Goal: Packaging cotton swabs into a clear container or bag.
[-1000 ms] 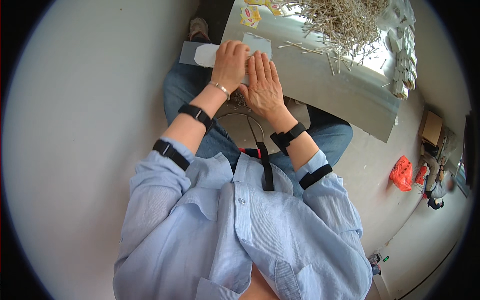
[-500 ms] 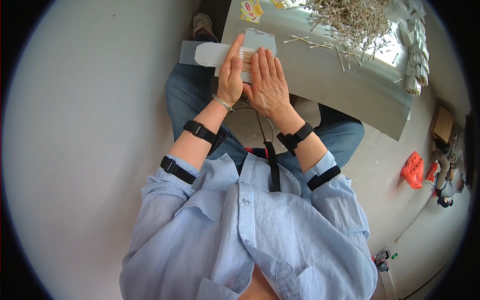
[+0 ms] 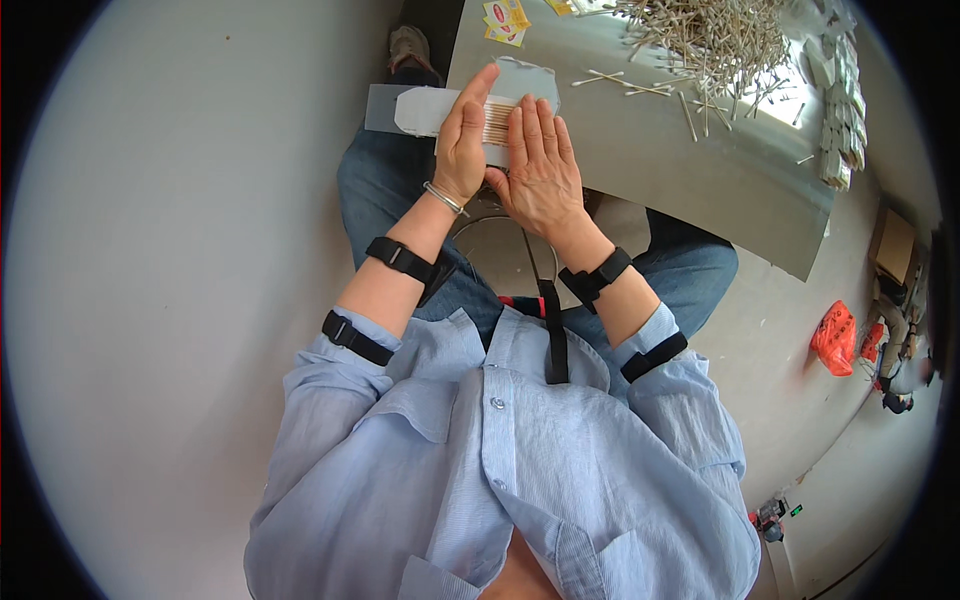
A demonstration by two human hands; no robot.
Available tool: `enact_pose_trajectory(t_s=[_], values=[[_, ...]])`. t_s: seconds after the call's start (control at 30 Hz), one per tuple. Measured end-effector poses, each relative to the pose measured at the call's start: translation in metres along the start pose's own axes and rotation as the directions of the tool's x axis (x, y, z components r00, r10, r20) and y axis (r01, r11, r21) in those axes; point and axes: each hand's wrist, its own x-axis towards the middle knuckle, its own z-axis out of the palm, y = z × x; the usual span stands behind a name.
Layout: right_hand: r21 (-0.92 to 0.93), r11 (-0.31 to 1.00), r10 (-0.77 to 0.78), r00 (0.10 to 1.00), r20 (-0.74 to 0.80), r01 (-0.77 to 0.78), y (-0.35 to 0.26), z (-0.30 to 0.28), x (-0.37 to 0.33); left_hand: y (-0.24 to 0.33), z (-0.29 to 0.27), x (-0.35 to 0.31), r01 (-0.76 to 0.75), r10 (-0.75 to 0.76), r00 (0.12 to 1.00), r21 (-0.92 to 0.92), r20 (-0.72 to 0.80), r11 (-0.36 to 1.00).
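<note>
Partner: Where are the hands, and what do they hold?

Me: On my feed, neither one grips anything. My left hand point(image 3: 464, 145) stands on its edge, fingers stretched, by the left ends of a row of thin sticks point(image 3: 497, 120). My right hand point(image 3: 543, 170) lies flat, palm down, fingers over the right ends.

Partner: And the sticks themselves?

Me: Side by side between both hands, on a white card point(image 3: 418, 110) that reaches left over a grey sheet point(image 3: 380, 108), past the edge of the metal counter point(image 3: 690, 190). What bears it underneath, I can't tell.

Partner: Why that pose?

Me: I'd judge the upright left hand acts as a fence for the ends, and the flat right one as a weight, so the sticks stay parallel instead of rolling. The loose heap of swabs point(image 3: 705, 50) sits farther off, probably to leave me working room.

Partner: Any change?

Me: A second ago my left hand was curled, knuckles up, hiding most of the row; now it's straightened and the sticks show. My right hand's pose looks much the same. Against the half-second-old view, everything merely sits slightly farther right.
</note>
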Motion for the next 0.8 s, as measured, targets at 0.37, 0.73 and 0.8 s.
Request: enact_pose_trajectory(t_s=[0.37, 0.73, 0.8], values=[[0.003, 1.000, 0.003, 1.000, 0.010, -0.003, -0.002, -0.002, 0.000, 0.016, -0.034, 0.004, -0.035, 0.034, 0.994, -0.008, -0.103, 0.999], [0.022, 1.000, -0.011, 1.000, -0.010, 0.011, -0.003, 0.003, 0.000, 0.003, -0.011, -0.001, -0.115, 0.107, 0.993, 0.254, 0.046, 0.960], [-0.008, 1.000, -0.004, 1.000, 0.012, 0.005, -0.004, 0.001, 0.002, 0.003, -0.011, 0.000, -0.106, 0.097, 0.994, 0.221, 0.052, 0.970]])
